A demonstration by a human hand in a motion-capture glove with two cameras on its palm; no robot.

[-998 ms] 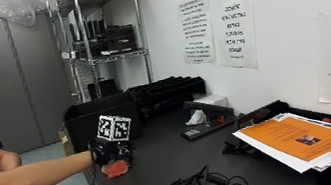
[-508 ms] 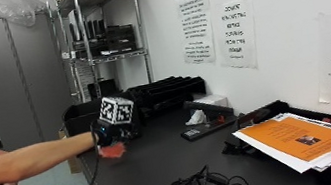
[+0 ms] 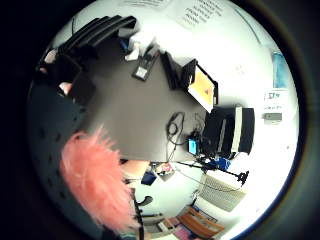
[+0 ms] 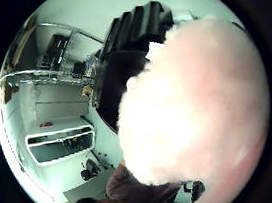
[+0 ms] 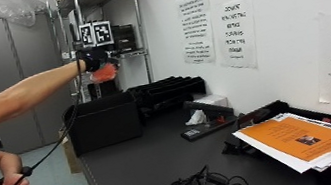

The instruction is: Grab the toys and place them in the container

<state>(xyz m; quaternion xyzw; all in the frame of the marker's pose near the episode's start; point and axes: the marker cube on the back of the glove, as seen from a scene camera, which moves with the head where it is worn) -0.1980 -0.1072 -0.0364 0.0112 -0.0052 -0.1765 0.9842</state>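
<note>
Here, pink toy [image 5: 105, 72] within fingers [image 5: 95, 63].

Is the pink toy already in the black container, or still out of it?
Out. The right hand holds the pink toy high above the black container.

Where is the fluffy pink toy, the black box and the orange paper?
pink toy [image 5: 105, 72]: outside view, on its fuzzy middle, under the gloved hand.
black box [image 5: 100, 123]: outside view, on its front wall.
orange paper [image 5: 289, 136]: outside view, on the middle of the top sheet.
</note>
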